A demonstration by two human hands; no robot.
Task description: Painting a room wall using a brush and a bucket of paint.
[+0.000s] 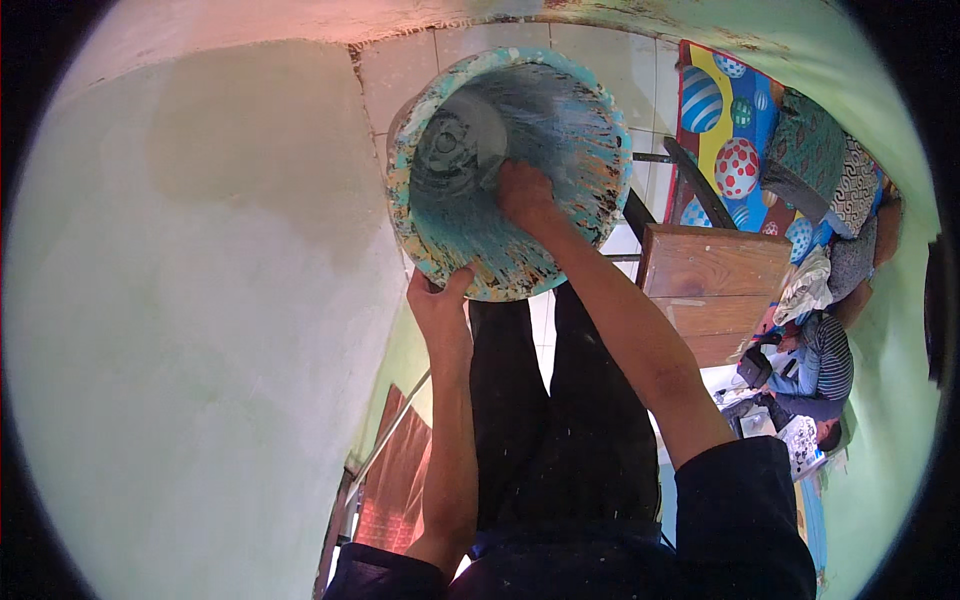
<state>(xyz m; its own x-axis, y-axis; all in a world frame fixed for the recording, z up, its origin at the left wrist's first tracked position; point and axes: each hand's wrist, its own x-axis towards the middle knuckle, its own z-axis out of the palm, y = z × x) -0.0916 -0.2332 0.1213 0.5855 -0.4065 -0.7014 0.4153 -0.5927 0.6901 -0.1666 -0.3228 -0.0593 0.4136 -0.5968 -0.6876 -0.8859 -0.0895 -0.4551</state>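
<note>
A large round bucket (570,120), turquoise and crusted with streaks and spots of paint, is tilted so that its mouth faces me. Grey wet-looking residue coats its bottom and inner wall. My left hand (440,300) grips the near rim, with the thumb over the edge. Inside the bucket my right hand (525,195) is closed in a fist close to the inner wall. Whatever that fist may hold is hidden by the fingers and the dim interior.
On the left rises a wall (230,230) with damp-looking patches. A wooden stool or bench (710,280) with dark legs stands right of the bucket. Farther right lie a colourful mat (705,150), pillows (810,140) and a seated person (825,360) in striped clothing.
</note>
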